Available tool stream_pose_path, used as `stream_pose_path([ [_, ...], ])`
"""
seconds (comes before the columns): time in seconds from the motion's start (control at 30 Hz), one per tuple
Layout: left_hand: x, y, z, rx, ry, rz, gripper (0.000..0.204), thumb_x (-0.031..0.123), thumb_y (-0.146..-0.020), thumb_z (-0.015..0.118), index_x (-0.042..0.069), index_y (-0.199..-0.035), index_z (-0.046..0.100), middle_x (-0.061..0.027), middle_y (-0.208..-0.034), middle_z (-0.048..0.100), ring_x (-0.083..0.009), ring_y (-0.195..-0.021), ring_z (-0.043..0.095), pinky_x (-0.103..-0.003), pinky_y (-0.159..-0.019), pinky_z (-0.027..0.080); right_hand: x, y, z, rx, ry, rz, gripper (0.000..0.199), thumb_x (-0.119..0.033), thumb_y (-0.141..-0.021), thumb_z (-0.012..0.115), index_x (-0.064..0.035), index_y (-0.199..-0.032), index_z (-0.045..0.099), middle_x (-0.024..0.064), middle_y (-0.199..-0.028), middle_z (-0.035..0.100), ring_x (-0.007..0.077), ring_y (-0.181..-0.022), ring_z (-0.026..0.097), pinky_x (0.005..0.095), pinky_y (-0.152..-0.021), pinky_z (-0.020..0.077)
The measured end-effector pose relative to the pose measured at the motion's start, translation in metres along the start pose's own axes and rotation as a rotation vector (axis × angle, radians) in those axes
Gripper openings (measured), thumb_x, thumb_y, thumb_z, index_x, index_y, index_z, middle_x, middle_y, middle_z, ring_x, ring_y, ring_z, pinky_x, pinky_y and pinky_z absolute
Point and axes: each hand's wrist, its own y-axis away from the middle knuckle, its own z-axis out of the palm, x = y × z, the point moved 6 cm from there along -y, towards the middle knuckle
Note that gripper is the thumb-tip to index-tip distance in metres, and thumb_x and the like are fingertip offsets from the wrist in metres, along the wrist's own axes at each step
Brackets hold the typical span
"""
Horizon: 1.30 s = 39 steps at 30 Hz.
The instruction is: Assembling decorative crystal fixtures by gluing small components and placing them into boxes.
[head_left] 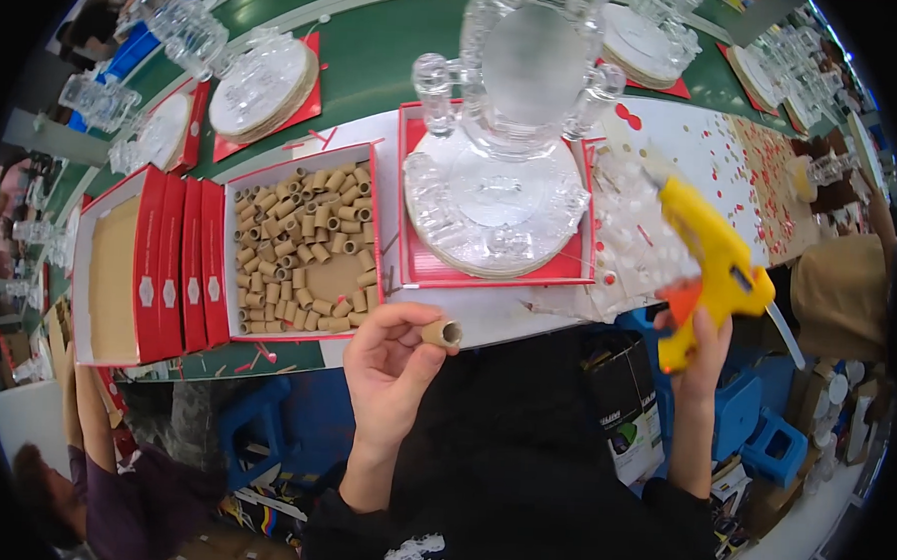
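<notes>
Pinched between the thumb and fingers of my left hand (393, 363) is a short brown cardboard tube (442, 333), its open end facing right. My right hand (704, 349) grips a yellow hot glue gun (715, 247) with an orange trigger; its nozzle points up and left, and a pale glue stick (786, 335) sticks out of its back. Ahead of me, a round white disc (497, 204) carrying clear plastic pieces sits in a red box (409, 268). Behind it rises a large clear plastic figure (534, 74). Many similar cardboard tubes (291, 223) fill an open box left of the disc.
Several red boxes (169, 268) stand side by side at the left. Glue strands and red dots litter the white sheet (651, 229) at the right. More discs with clear figures (264, 87) line the green table (378, 62). Another person (149, 497) is at lower left; blue stools (777, 444) stand below.
</notes>
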Motion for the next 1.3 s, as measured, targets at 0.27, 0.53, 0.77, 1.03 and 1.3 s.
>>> stream_pose_path([
  [0.27, -0.009, 0.001, 0.007, -0.058, -0.183, -0.086, 0.027, 0.005, -0.087, 0.062, -0.006, -0.111, 0.056, -0.0103, -0.095, 0.061, -0.0157, -0.081, 0.060, -0.027, -0.076, 0.048, 0.070, -0.080, -0.070, -0.073, 0.044, 0.623, 0.039, -0.037, -0.092, 0.053, -0.0011, -0.107, 0.059, 0.0122, -0.092, 0.069, 0.0164, -0.070, 0.066, 0.0251, -0.059, 0.0501],
  [0.53, -0.036, -0.005, 0.045, -0.080, -0.158, -0.250, 0.024, -0.004, -0.082, 0.061, -0.002, -0.105, 0.055, -0.0125, -0.100, 0.061, -0.0152, -0.085, 0.059, -0.027, -0.080, 0.047, -0.008, -0.043, -0.044, 0.090, 1.091, -0.350, 0.026, -0.012, -0.080, 0.064, -0.0001, -0.103, 0.063, 0.0147, -0.092, 0.066, 0.0219, -0.078, 0.063, 0.0306, -0.072, 0.0486],
  [0.77, -0.081, -0.005, 0.104, -0.341, -0.118, -0.295, 0.031, -0.011, -0.074, 0.067, -0.002, -0.102, 0.058, -0.0115, -0.115, 0.051, -0.0159, -0.101, 0.053, -0.028, -0.090, 0.042, 0.045, 0.038, 0.045, -0.414, -0.522, 0.376, 0.025, -0.005, -0.086, 0.059, 0.0015, -0.109, 0.054, 0.0122, -0.102, 0.063, 0.0175, -0.093, 0.062, 0.0293, -0.077, 0.0511],
  [1.03, -0.095, -0.019, 0.120, -0.461, -0.361, -0.132, 0.036, -0.003, -0.076, 0.069, -0.003, -0.109, 0.056, -0.0134, -0.119, 0.049, -0.0185, -0.100, 0.055, -0.031, -0.081, 0.047, 0.067, 0.035, 0.031, -0.247, -0.842, 0.498, 0.018, -0.017, -0.087, 0.062, -0.0067, -0.095, 0.050, 0.0088, -0.087, 0.058, 0.0158, -0.075, 0.059, 0.0251, -0.065, 0.0490],
  [1.3, -0.115, -0.059, 0.151, -0.573, -1.274, 0.276, 0.034, -0.005, -0.073, 0.068, 0.001, -0.106, 0.064, -0.0120, -0.102, 0.060, -0.0257, -0.090, 0.059, -0.032, -0.077, 0.049, 0.079, 0.022, 0.001, -0.133, -0.851, 0.430, 0.015, -0.016, -0.090, 0.058, -0.0057, -0.100, 0.053, 0.0048, -0.093, 0.058, 0.0131, -0.079, 0.056, 0.0257, -0.060, 0.0485],
])
